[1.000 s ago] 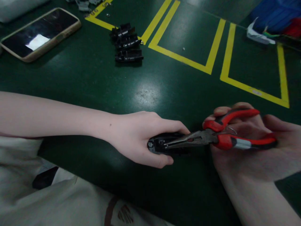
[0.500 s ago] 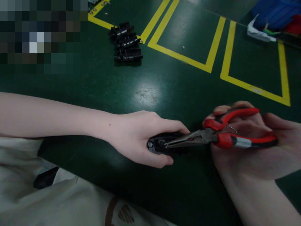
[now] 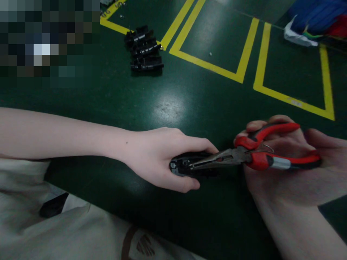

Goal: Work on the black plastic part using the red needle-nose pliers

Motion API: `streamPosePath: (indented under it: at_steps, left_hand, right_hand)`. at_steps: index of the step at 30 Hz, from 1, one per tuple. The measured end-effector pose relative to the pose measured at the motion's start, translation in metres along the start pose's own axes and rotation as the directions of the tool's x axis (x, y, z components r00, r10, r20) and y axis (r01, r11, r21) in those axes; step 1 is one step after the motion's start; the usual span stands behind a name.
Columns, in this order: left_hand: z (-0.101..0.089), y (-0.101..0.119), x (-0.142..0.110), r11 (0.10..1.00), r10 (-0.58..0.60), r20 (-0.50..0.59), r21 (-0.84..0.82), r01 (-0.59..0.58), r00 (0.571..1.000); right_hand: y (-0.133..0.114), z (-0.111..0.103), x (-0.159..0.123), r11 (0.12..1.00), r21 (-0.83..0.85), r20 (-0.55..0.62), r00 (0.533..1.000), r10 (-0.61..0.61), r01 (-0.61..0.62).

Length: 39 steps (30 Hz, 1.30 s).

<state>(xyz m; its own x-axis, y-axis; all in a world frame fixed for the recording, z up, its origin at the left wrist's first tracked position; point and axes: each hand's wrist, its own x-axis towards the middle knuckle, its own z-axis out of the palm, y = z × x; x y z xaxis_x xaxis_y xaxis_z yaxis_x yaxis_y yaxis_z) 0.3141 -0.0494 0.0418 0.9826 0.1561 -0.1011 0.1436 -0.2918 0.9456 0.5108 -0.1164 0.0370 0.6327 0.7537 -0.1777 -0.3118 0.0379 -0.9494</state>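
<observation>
My left hand (image 3: 162, 157) is wrapped round a small black plastic part (image 3: 182, 167) and presses it down on the dark green table (image 3: 173, 104). My right hand (image 3: 282, 159) grips the red and black handles of long-nose pliers (image 3: 255, 155). The pliers' metal jaws (image 3: 208, 163) lie across the black part, with their tips inside it near its left end. My left thumb and fingers cover most of the part.
A pile of similar black parts (image 3: 143, 50) lies at the back, beside yellow tape lines (image 3: 238, 68) that mark out boxes on the table. A blurred-out patch (image 3: 46, 39) fills the top left. Blue and white material (image 3: 311, 21) sits at the top right.
Both hands, the pliers and the black part have stayed in place. The view has only drifted slightly.
</observation>
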Motion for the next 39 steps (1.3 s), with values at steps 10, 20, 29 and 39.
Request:
streamPosePath:
  at_steps: [10, 20, 29, 39]
  left_hand:
    - [0.0023, -0.003, 0.0, 0.998, 0.047, -0.034, 0.035, -0.046, 0.998]
    - [0.0, -0.0025, 0.0005, 0.998, 0.058, -0.042, 0.009, -0.057, 0.997]
    - [0.0002, -0.0031, 0.0014, 0.999, 0.051, -0.037, 0.008, -0.051, 0.998]
    - [-0.0004, -0.0024, 0.0008, 0.998, 0.064, -0.045, -0.016, -0.065, 0.997]
  right_hand:
    - [0.0017, -0.001, -0.0025, 1.0, 0.012, 0.038, 0.999, 0.021, -0.021]
    - [0.0024, 0.0011, -0.0013, 1.0, 0.018, 0.036, 0.999, 0.007, -0.007]
    - [0.0015, -0.0014, 0.0017, 1.0, 0.022, 0.042, 0.999, 0.009, -0.01]
    - [0.0003, -0.0029, -0.001, 0.999, 0.016, 0.019, 0.999, 0.034, -0.034]
